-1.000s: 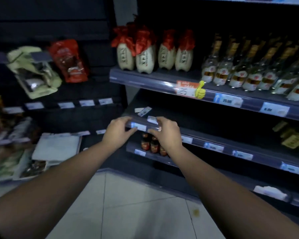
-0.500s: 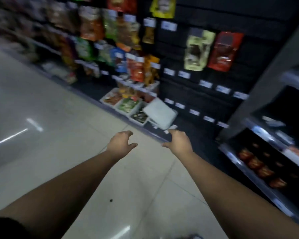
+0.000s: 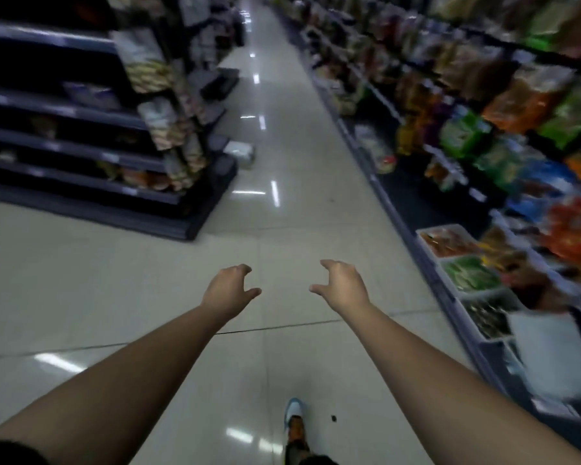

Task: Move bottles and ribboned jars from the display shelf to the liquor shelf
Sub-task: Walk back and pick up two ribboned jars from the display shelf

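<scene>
My left hand (image 3: 228,290) and my right hand (image 3: 342,286) are stretched out in front of me over the pale tiled floor, fingers curled apart, each holding nothing. No bottles or ribboned jars show in this view, and the liquor shelf is out of sight. The picture is blurred by motion.
A long aisle (image 3: 275,162) runs ahead. A dark shelf unit (image 3: 91,182) stands at the left with a white package (image 3: 240,152) on the floor by its end. Snack shelves (image 3: 503,135) and white bins (image 3: 463,263) line the right. My shoe (image 3: 294,411) shows below.
The view has swung left, away from the liquor shelf with its jars and bottles, to face down the aisle. Both hands left the shelf edge and stay empty.
</scene>
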